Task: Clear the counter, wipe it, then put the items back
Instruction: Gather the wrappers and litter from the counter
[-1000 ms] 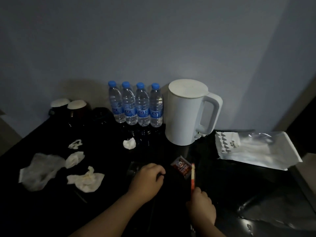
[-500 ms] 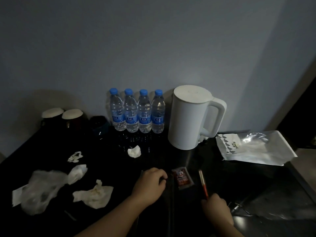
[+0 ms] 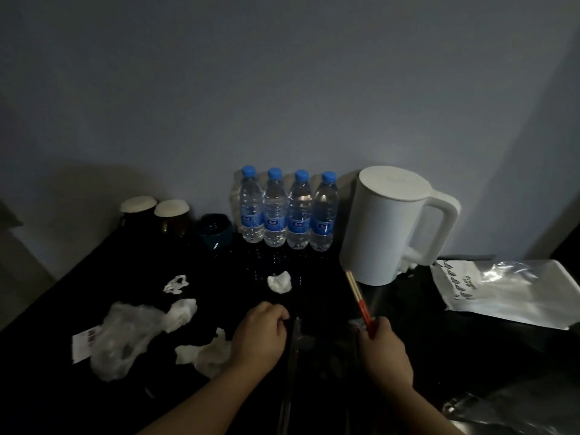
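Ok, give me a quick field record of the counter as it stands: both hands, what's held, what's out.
left hand: fingers curled at something dark; too dim to identify
right hand: grips chopsticks, tips toward the kettle
back row, left to right: lidded cups, dark blue bowl, four water bottles, white kettle
litter, left side: crumpled tissues, clear plastic wrap
right side: silver bag lying flat
counter: not yet cleared

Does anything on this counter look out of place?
Yes. Crumpled tissues and a crinkled plastic wrapper lie scattered over the left of the black counter, while the bottles and kettle stand neatly at the wall.
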A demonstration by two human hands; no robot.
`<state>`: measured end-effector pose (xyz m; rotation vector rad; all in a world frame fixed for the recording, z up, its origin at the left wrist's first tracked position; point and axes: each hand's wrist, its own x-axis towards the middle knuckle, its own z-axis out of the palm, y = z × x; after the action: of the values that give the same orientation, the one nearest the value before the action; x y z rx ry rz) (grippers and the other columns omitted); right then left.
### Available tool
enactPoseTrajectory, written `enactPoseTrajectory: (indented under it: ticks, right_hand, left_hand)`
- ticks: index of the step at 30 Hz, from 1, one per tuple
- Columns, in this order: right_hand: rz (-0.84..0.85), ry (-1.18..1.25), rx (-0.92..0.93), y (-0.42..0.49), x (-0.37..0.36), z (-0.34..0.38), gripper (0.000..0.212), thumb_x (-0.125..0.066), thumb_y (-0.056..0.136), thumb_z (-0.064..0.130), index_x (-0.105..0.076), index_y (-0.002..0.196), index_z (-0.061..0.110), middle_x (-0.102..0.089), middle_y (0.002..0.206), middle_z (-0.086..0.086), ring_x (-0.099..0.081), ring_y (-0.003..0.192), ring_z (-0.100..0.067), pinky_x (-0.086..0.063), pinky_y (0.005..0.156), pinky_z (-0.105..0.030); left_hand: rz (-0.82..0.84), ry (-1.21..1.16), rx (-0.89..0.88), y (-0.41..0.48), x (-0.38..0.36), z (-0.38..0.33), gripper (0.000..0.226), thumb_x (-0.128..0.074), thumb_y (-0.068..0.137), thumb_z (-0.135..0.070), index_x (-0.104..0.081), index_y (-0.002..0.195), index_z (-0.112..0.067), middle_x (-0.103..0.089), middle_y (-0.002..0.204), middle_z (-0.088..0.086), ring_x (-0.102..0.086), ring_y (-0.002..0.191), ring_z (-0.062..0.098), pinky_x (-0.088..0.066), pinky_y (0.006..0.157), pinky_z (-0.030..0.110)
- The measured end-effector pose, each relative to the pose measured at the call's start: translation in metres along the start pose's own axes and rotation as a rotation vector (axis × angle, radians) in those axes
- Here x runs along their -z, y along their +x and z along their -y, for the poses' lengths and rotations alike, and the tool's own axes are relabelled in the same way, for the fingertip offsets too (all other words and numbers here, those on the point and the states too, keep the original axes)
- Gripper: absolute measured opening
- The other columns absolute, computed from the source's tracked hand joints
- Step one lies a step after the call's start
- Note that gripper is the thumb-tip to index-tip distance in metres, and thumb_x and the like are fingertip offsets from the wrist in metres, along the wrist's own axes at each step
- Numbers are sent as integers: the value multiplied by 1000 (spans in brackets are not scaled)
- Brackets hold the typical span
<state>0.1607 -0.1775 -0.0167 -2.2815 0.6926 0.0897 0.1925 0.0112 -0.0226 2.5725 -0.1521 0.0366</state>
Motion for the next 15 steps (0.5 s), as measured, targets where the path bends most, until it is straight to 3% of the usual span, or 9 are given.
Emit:
enactPoseTrajectory:
  ticks: [3,6,9,12,15]
  right_hand:
    - [-1,-34,52,1,-10,13,7,-44,92,31,-44,94,24,-59,96,-3,-59,87,-23,-49,78,-36]
    - [3,-51,71,3,-10,19,7,-45,92,28,-47,95,21,-56,94,-3,-55,82,-21,-46,73,-33]
    - [10,-56,57,7,-4,14,13,-47,94,33,-47,97,20,-56,93,-4,-53,77,-20,-41,65,-30]
    - [15,-52,0,8,1,-1,28,-46,93,47,-49,97,19,-60,97,-7,-58,85,-25,-45,71,-33]
    - [39,-25,-64,7,6,-15,29,-47,93,42,-50,103,16,-57,93,-9,-54,83,-27,-41,72,-32]
  left_hand:
    - [-7,223,119,-4,7,26,35,-42,94,-27,-48,129,-32,-43,136,-8,-37,126,15,-32,102,27]
    - [224,329,300,-8,9,49,48,-43,94,-32,-31,140,-36,-15,155,1,-12,142,30,-24,111,43]
    - [420,278,412,-15,8,71,43,-38,97,-36,-31,140,-34,-13,154,6,-17,140,34,-27,111,47]
    - [331,92,453,-21,5,80,17,-40,97,-29,-54,105,-22,-44,131,8,-43,118,27,-35,103,39]
    - [176,-139,454,-18,4,74,23,-44,90,-17,-47,67,-13,-59,86,10,-53,78,24,-42,79,36]
